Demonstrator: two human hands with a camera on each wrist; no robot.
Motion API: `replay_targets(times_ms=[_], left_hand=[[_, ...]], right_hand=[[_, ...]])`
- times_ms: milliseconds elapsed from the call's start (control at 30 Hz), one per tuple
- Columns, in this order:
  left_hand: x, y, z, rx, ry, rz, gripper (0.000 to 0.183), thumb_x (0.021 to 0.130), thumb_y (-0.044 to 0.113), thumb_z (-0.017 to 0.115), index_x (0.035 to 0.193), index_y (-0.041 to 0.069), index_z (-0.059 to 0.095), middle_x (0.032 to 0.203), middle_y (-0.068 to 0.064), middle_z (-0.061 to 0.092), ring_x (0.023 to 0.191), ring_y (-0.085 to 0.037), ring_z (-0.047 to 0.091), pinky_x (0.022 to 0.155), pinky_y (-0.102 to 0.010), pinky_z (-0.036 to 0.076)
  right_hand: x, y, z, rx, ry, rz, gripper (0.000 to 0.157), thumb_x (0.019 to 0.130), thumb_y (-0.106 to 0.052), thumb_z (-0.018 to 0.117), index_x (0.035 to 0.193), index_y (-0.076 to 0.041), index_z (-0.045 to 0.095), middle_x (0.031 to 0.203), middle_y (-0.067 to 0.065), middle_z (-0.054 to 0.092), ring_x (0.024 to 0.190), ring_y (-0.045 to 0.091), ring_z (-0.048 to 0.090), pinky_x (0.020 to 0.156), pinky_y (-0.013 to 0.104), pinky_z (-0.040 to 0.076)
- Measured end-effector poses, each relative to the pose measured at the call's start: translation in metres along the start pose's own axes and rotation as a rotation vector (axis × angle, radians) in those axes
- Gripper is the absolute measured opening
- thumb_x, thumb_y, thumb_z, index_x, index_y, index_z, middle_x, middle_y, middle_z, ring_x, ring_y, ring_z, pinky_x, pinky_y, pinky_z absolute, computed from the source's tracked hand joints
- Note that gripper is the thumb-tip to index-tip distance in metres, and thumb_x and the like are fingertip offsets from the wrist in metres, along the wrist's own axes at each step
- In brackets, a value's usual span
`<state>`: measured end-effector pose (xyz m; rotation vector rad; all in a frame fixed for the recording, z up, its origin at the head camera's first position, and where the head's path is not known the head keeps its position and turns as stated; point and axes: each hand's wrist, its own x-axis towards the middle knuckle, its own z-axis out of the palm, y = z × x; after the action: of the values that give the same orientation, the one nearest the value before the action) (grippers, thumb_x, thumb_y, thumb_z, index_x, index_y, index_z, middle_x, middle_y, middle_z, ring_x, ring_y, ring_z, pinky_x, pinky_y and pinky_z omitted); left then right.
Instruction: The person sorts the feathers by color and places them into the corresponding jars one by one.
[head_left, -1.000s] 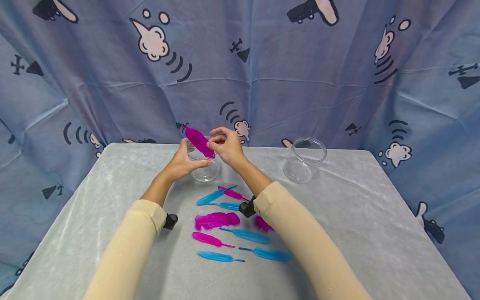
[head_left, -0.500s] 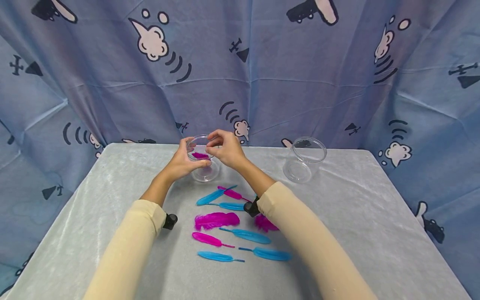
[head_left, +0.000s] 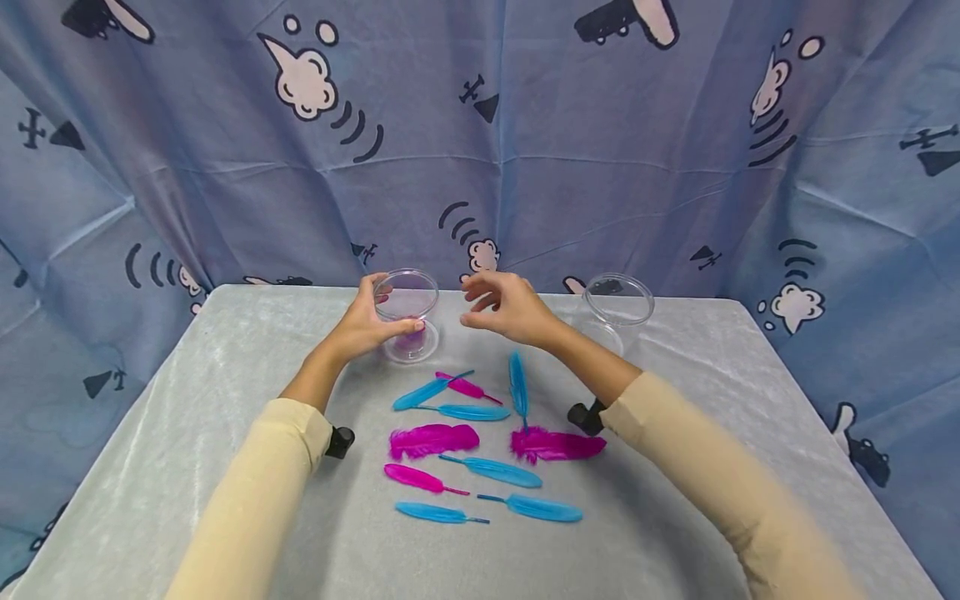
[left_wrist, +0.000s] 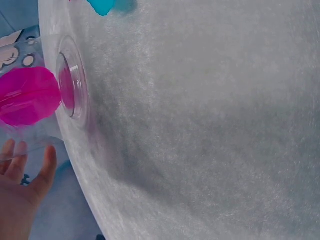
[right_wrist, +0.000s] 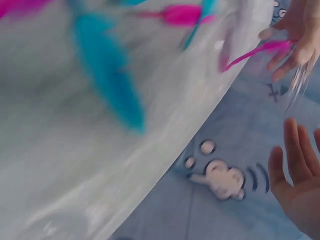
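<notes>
In the head view, the left hand (head_left: pixel 367 321) grasped a clear cup (head_left: pixel 409 312) from its left, thumb across the front and fingers round the far side. The cup stood upright on the table (head_left: pixel 697 367), with a pink feather (head_left: pixel 408 340) down inside it. The right hand (head_left: pixel 513 310) hovered apart from the rim, fingers loosely bent, grasping nothing. Below lay loose blue feathers (head_left: pixel 495 472) and pink ones (head_left: pixel 433 439); a second cup (head_left: pixel 618 312) stood partly behind the right wrist.

In the left-wrist view, the feather showed broadly through the wall, close to the base. The thin-looking plastic seemed to call for a light, steadying hold; squeezing could bend it, and a knock might tip it.

In the right-wrist view, blurred in places, the right hand's fingers were parted with nothing between them. Lifting that hand well past the rim seemed wise, as did pinching feathers by the quill and letting go below the rim.
</notes>
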<state>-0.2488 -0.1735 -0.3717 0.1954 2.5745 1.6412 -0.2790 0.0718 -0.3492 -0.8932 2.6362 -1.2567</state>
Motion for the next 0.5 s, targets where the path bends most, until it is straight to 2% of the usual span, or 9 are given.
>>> replay_targets(times_ms=[100, 200, 367, 500], left_hand=[[0.000, 0.001, 0.000, 0.000, 0.001, 0.004, 0.096, 0.075, 0.020, 0.077, 0.142, 0.001, 0.011, 0.144, -0.026, 0.026, 0.133, -0.036, 0.025, 0.106, -0.051, 0.025], [0.005, -0.007, 0.000, -0.007, 0.008, 0.002, 0.099, 0.072, 0.024, 0.080, 0.142, 0.004, 0.012, 0.145, -0.022, 0.027, 0.134, -0.033, 0.026, 0.106, -0.049, 0.025], [0.016, -0.029, 0.001, 0.038, 0.020, -0.001, 0.105, 0.069, 0.037, 0.081, 0.143, 0.011, 0.011, 0.146, -0.015, 0.028, 0.134, -0.026, 0.027, 0.107, -0.046, 0.026], [0.019, -0.034, 0.003, 0.047, 0.033, -0.005, 0.106, 0.067, 0.042, 0.081, 0.143, 0.013, 0.012, 0.146, -0.013, 0.029, 0.134, -0.025, 0.028, 0.106, -0.047, 0.027]], right_hand=[[-0.017, 0.013, -0.015, -0.019, -0.086, 0.046, 0.041, 0.077, -0.021, 0.075, 0.114, -0.009, 0.060, 0.101, 0.006, 0.065, 0.085, 0.017, 0.065, 0.082, 0.035, 0.051], [-0.035, 0.024, -0.027, -0.007, -0.161, 0.078, 0.040, 0.078, -0.020, 0.075, 0.113, -0.007, 0.060, 0.100, 0.008, 0.066, 0.085, 0.019, 0.065, 0.080, 0.035, 0.052], [-0.061, 0.038, -0.039, -0.006, -0.245, 0.079, 0.042, 0.079, -0.020, 0.074, 0.115, -0.003, 0.060, 0.101, 0.014, 0.066, 0.087, 0.020, 0.064, 0.080, 0.035, 0.052], [-0.077, 0.049, -0.042, -0.009, -0.289, 0.073, 0.042, 0.079, -0.017, 0.074, 0.115, 0.001, 0.060, 0.096, 0.012, 0.067, 0.087, 0.019, 0.065, 0.077, 0.032, 0.053]])
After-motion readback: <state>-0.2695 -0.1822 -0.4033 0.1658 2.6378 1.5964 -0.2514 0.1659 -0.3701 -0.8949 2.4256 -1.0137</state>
